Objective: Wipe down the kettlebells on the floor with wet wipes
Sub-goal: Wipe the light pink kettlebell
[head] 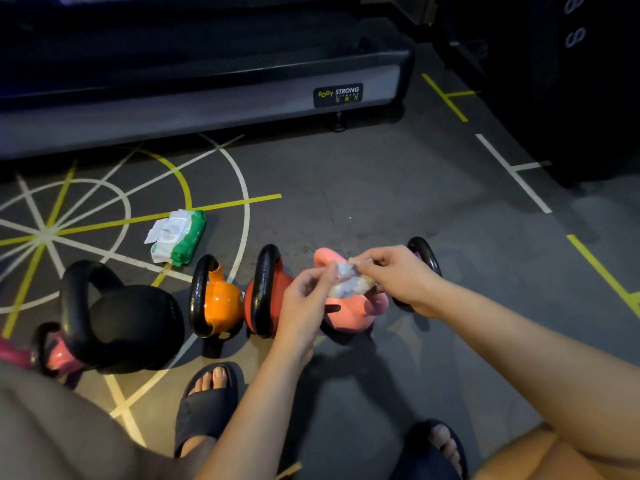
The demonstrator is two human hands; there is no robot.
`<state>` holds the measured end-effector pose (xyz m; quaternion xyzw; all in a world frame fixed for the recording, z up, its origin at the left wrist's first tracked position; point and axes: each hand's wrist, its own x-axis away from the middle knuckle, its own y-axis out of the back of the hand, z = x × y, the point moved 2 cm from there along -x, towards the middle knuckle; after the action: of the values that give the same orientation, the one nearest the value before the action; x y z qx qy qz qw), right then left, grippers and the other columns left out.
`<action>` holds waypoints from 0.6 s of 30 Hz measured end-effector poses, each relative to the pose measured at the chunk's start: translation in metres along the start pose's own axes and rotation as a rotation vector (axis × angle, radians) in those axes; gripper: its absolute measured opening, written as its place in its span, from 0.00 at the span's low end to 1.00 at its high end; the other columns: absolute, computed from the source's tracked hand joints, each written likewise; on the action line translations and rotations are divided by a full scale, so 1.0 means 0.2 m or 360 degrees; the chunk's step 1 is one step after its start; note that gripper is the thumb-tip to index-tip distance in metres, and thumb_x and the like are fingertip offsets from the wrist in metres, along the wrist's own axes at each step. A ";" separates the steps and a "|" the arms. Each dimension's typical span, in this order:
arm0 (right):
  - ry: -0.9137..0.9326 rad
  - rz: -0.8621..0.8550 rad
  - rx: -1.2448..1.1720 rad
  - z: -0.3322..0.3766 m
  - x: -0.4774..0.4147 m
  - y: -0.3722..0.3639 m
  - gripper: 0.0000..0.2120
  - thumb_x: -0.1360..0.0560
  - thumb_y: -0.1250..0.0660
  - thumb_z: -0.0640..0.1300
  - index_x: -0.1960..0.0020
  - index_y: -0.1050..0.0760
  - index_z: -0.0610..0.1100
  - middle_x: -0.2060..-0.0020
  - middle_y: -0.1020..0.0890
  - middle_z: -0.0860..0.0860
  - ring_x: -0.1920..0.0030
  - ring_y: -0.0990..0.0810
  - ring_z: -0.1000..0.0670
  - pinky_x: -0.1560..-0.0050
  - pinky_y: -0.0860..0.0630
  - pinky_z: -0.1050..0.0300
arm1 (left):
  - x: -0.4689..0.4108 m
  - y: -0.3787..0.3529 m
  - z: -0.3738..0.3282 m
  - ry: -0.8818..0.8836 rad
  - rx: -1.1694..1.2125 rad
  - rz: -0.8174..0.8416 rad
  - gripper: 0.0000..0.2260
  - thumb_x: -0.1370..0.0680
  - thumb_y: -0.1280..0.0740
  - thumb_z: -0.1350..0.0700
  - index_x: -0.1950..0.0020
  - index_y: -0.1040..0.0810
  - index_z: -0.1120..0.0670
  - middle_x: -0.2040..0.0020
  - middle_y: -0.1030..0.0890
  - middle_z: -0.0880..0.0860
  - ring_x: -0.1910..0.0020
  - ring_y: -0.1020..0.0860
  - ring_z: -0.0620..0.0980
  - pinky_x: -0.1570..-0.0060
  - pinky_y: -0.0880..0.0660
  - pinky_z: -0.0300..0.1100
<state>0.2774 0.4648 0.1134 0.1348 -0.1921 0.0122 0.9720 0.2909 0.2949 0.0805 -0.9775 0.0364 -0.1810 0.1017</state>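
Both hands are working a crumpled white wet wipe just above the pink kettlebell, which is sitting upright on the floor in a row running left to right. The wipe is stretching roughly sideways between the hands. The left hand is reaching up from below, wrist bent, fingers pinching the wipe's left end. The right hand is coming in from the right, palm down, thumb and forefinger gripping the wipe's upper edge. Left of the pink kettlebell are standing the red kettlebell, orange kettlebell and big black kettlebell, handles up. The green wipes pack is lying beyond the orange one.
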 end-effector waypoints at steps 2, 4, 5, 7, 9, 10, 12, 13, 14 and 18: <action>-0.0010 -0.0006 -0.0052 -0.01 0.01 0.00 0.11 0.22 0.30 0.50 0.55 0.15 0.44 0.64 0.19 0.41 0.63 0.24 0.45 0.58 0.24 0.45 | 0.01 -0.01 0.01 -0.0024 -0.0075 0.0102 0.09 0.22 0.27 0.55 0.47 0.18 0.59 0.57 0.14 0.54 0.58 0.17 0.47 0.57 0.23 0.43; -0.0029 -0.0017 -0.0077 -0.02 0.02 -0.01 0.15 0.23 0.30 0.56 0.55 0.15 0.44 0.65 0.20 0.43 0.64 0.25 0.45 0.60 0.26 0.44 | 0.01 -0.01 0.03 -0.0040 -0.0107 0.0177 0.07 0.23 0.26 0.60 0.49 0.18 0.61 0.58 0.15 0.57 0.60 0.17 0.48 0.58 0.23 0.41; -0.0039 -0.0038 -0.0114 -0.02 0.03 -0.01 0.16 0.24 0.30 0.57 0.54 0.15 0.44 0.65 0.19 0.42 0.64 0.25 0.45 0.60 0.26 0.43 | 0.01 -0.01 0.05 -0.0036 -0.0120 0.0198 0.06 0.24 0.26 0.61 0.50 0.18 0.62 0.59 0.15 0.58 0.61 0.18 0.49 0.58 0.24 0.41; -0.0049 -0.0135 -0.0229 -0.04 0.03 0.00 0.17 0.25 0.30 0.58 0.53 0.15 0.44 0.60 0.16 0.37 0.63 0.22 0.43 0.56 0.21 0.37 | -0.01 -0.02 0.07 -0.0024 -0.0149 0.0224 0.05 0.24 0.26 0.62 0.51 0.18 0.62 0.60 0.16 0.58 0.61 0.19 0.50 0.57 0.24 0.43; -0.0070 -0.0282 -0.0264 -0.05 0.03 0.02 0.15 0.23 0.31 0.54 0.54 0.16 0.42 0.60 0.16 0.35 0.64 0.19 0.42 0.56 0.19 0.36 | 0.00 -0.04 0.09 0.0006 -0.0179 0.0282 0.03 0.23 0.26 0.61 0.52 0.17 0.61 0.61 0.17 0.57 0.62 0.19 0.49 0.58 0.24 0.43; -0.0086 -0.0358 -0.0241 -0.06 0.03 0.03 0.15 0.21 0.32 0.52 0.55 0.17 0.40 0.63 0.17 0.35 0.66 0.19 0.43 0.60 0.18 0.40 | 0.01 -0.06 0.10 0.0021 -0.0169 0.0318 0.03 0.22 0.27 0.61 0.53 0.18 0.61 0.63 0.17 0.56 0.64 0.20 0.47 0.60 0.24 0.41; -0.0183 -0.0441 -0.0259 -0.09 0.03 0.04 0.17 0.20 0.33 0.50 0.54 0.19 0.35 0.65 0.19 0.37 0.69 0.19 0.43 0.66 0.19 0.47 | 0.02 -0.09 0.10 0.0060 -0.0127 0.0344 0.06 0.20 0.30 0.62 0.54 0.20 0.64 0.65 0.18 0.54 0.67 0.19 0.45 0.65 0.25 0.37; -0.0260 -0.0396 -0.0323 -0.10 0.03 0.04 0.18 0.20 0.33 0.51 0.52 0.20 0.34 0.63 0.18 0.37 0.67 0.18 0.42 0.63 0.18 0.47 | 0.02 -0.11 0.11 0.0078 -0.0123 0.0329 0.06 0.20 0.31 0.63 0.52 0.21 0.66 0.65 0.17 0.54 0.67 0.19 0.45 0.66 0.25 0.36; -0.0339 -0.0289 -0.0396 -0.12 0.03 0.05 0.19 0.20 0.33 0.52 0.50 0.20 0.34 0.59 0.17 0.36 0.64 0.17 0.42 0.58 0.17 0.46 | 0.01 -0.11 0.12 0.0082 -0.0135 0.0297 0.07 0.19 0.32 0.62 0.50 0.21 0.67 0.63 0.16 0.56 0.67 0.18 0.46 0.66 0.24 0.36; -0.0423 0.0056 -0.0354 -0.15 0.01 0.06 0.13 0.23 0.28 0.45 0.46 0.19 0.36 0.51 0.16 0.34 0.56 0.18 0.42 0.45 0.20 0.42 | -0.05 -0.11 0.16 0.0043 -0.0247 0.0258 0.06 0.19 0.31 0.58 0.52 0.22 0.60 0.66 0.17 0.56 0.68 0.22 0.50 0.65 0.27 0.43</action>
<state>0.2899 0.4840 0.0911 0.0234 -0.3215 -0.0101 0.9466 0.2940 0.3230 0.0524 -0.9738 0.1307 -0.1820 0.0394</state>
